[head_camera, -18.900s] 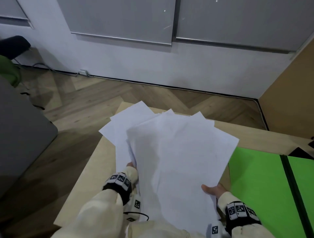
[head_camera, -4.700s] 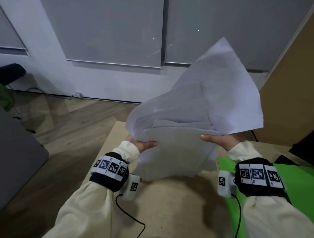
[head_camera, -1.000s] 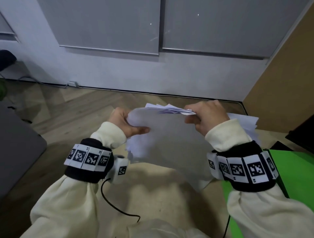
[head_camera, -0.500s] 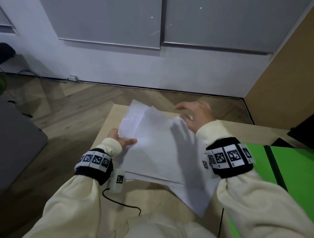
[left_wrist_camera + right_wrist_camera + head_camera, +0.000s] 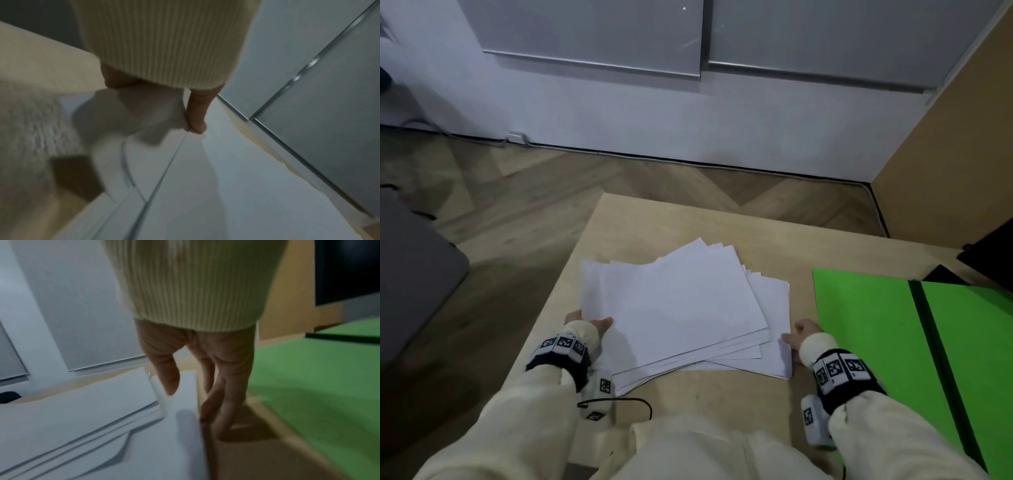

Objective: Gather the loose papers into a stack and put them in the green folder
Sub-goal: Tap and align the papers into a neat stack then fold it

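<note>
Status: the papers lie in one pile on the table, directly ahead of me at 12 o'clock. Gathering is done in the rough sense — no sheet lies apart from the pile. Squaring is not done: the sheets are fanned, with corners stepping out at the far edge and at the near right edge.

My left hand sits at the pile's 8 o'clock corner. The thumb presses down on the top sheet; the left wrist view hides the other fingers behind the cuff, so I cannot tell whether they reach under the sheets.

My right hand sits at the pile's 4 o'clock edge. Its fingers are extended and relaxed, tips down on the table against the paper edge, thumb over the lowest sheet (no pinch is visible).

The green folder lies open and flat at 3 o'clock, near the pile but not touching it, and nothing rests on the part of it in view.

Remaining, by my judgement: align the edges, lift the stack, place it in the folder — then close it if required.
</note>
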Demonstrator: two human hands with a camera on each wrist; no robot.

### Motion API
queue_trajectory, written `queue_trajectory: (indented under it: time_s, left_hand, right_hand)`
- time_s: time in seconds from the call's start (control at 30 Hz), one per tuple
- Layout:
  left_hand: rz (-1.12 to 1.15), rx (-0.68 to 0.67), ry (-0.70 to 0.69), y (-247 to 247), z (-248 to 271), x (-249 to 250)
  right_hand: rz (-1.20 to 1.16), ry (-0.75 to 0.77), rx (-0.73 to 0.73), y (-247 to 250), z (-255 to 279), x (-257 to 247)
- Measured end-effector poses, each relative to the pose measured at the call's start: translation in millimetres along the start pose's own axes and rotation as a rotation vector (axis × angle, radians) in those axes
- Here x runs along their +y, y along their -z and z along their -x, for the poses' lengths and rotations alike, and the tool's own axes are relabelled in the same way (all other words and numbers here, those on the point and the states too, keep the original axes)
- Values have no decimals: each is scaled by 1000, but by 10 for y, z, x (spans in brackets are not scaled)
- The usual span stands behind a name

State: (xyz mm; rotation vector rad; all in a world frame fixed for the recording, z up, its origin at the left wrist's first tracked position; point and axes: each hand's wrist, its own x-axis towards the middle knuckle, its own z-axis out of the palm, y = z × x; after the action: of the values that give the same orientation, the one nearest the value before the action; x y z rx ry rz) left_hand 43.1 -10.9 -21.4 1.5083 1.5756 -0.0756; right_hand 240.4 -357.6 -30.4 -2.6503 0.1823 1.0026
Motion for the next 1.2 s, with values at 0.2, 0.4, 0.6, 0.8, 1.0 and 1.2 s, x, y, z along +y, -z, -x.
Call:
queue_trajectory:
  time_s: [0.2,0.4,0.6,0.8,1.0,1.2]
  left_hand:
    - [7,-3,-22,-17,-58,0]
    - [-51,-23,-40,55,-147,-35]
    - [-148,-72,-44,72,-138,-92]
    - [-273,-59,-43,-12,-55,-56]
    - [-218,-120,-105,-31,-114,-24]
    - [-32,-123,-267,66,-75,33]
  right_hand:
    - [-224,23,47,-113,-69,-88]
    - [-295,100,211,-111,-114,56]
    - [-296,124,145,-210,-98,80]
    - [-257,177,127,-373,-26,-64]
    - [-342,150,138,-308,-17,-219]
    - [-582,88,11,-206,-35,-126]
